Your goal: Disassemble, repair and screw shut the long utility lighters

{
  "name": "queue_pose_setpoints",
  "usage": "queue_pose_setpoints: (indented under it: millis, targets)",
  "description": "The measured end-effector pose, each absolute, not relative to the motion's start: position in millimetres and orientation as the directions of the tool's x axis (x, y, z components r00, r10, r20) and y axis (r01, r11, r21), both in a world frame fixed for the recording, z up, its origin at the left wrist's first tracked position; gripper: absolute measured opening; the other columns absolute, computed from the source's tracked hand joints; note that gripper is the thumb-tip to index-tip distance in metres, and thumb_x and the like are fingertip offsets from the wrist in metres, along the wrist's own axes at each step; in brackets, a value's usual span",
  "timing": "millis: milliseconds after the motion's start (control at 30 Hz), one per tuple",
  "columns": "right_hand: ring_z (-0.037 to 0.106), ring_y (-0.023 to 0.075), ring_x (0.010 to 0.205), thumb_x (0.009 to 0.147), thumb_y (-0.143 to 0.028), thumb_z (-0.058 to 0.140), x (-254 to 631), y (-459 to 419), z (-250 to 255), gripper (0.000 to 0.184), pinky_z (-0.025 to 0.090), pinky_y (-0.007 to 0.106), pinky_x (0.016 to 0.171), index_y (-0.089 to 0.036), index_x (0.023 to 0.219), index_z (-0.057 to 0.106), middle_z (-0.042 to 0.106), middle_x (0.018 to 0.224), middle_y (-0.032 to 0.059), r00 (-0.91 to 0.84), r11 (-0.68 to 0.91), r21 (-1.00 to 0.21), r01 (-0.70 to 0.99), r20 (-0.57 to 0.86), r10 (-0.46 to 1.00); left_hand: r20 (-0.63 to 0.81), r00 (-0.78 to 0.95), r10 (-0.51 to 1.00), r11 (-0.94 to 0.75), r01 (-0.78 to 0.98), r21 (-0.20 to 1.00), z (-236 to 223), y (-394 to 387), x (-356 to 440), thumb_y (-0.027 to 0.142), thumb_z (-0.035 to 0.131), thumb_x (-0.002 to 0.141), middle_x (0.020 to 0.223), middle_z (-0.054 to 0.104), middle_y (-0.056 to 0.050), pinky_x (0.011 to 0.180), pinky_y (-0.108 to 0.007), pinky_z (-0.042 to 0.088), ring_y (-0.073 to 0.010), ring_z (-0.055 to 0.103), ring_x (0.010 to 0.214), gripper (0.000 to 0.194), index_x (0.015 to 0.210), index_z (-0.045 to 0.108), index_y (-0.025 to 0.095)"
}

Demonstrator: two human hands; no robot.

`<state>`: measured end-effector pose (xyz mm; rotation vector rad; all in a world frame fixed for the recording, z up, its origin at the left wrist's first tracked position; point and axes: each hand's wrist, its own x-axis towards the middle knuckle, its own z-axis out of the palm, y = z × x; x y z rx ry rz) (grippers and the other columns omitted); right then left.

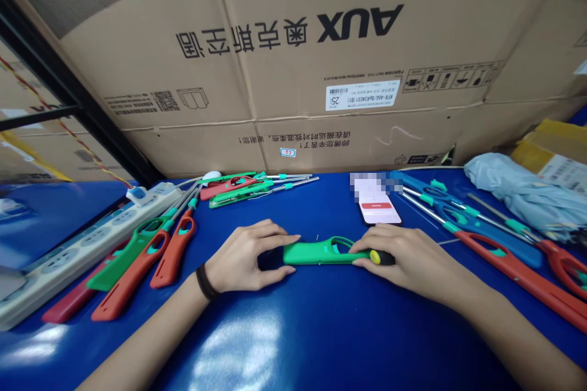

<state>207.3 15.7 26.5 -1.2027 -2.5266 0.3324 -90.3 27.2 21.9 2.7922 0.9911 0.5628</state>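
A person's left hand (243, 258) cups one end of a green plastic utility lighter (316, 253) on a blue tabletop (321, 330). The right hand (413, 258) closes around a yellow-and-black screwdriver handle (381, 257) at the other end.

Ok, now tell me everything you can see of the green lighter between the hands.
The green plastic utility lighter has a long, flat, glossy body with a looped cutout, and lies lengthwise on the blue table. The left hand cups one end. The right hand closes over the other end, together with a yellow-and-black tool handle. No metal nozzle shows on it.
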Motion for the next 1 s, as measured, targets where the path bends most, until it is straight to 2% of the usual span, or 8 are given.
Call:
queue_pose_setpoints:
  millis: [200, 367, 667, 833, 1000]
  targets:
    - [0.065, 0.0174, 0.085, 0.087, -0.022, 0.059, 206, 16, 22, 0.017, 0.049, 0.029, 0.072, -0.028, 0.099, 0.069, 0.069, 0.093, -0.0009, -0.579, 0.61, -0.337, 0.717, 0.201, 0.79, 0.282, 0.717, 0.637, -0.77, 0.579, 0.267, 20, 29, -91, 0.034, 0.061, 0.085, 0.105, 0.068, -0.006, 0.081, -0.032, 0.053, -0.0191, 0.063, 0.092, 0.033, 0.115, 0.064, 0.021]
    - [0.065, 0.0167, 0.082, 0.088, -0.025, 0.058, 206, 15, 25, 0.016, 0.049, 0.028, 0.068, -0.028, 0.098, 0.07, 0.069, 0.095, -0.001, -0.586, 0.602, -0.349, 0.718, 0.163, 0.794, 0.27, 0.715, 0.645, -0.763, 0.585, 0.274, 18, 29, -92, 0.033, 0.06, 0.085, 0.106, 0.068, -0.005, 0.082, -0.031, 0.053, -0.0183, 0.063, 0.093, 0.034, 0.117, 0.063, 0.022]
    - [0.065, 0.0165, 0.078, 0.087, -0.019, 0.059, 202, 14, 29, 0.013, 0.048, 0.027, 0.064, -0.024, 0.09, 0.07, 0.067, 0.096, 0.0001, -0.596, 0.605, -0.316, 0.731, 0.137, 0.791, 0.262, 0.729, 0.632, -0.775, 0.592, 0.222, 20, 29, -91, 0.033, 0.058, 0.087, 0.107, 0.067, -0.005, 0.083, -0.032, 0.053, -0.0183, 0.062, 0.094, 0.034, 0.12, 0.062, 0.022]
    - [0.066, 0.0157, 0.074, 0.086, -0.016, 0.059, 198, 13, 26, 0.014, 0.047, 0.026, 0.059, -0.024, 0.086, 0.07, 0.068, 0.099, -0.0004, -0.575, 0.573, -0.311, 0.758, 0.096, 0.812, 0.316, 0.752, 0.578, -0.807, 0.585, 0.083, 18, 27, -87, 0.034, 0.056, 0.089, 0.102, 0.068, -0.006, 0.078, -0.03, 0.054, -0.0178, 0.063, 0.088, 0.033, 0.118, 0.062, 0.02]
    - [0.067, 0.0196, 0.079, 0.084, -0.015, 0.062, 198, 13, 25, 0.013, 0.045, 0.026, 0.059, -0.024, 0.09, 0.069, 0.071, 0.09, 0.0008, -0.567, 0.578, -0.26, 0.774, 0.123, 0.815, 0.419, 0.817, 0.396, -0.814, 0.523, -0.252, 7, 28, -83, 0.036, 0.049, 0.094, 0.084, 0.069, -0.005, 0.063, -0.026, 0.054, -0.0161, 0.065, 0.074, 0.033, 0.115, 0.06, 0.013]
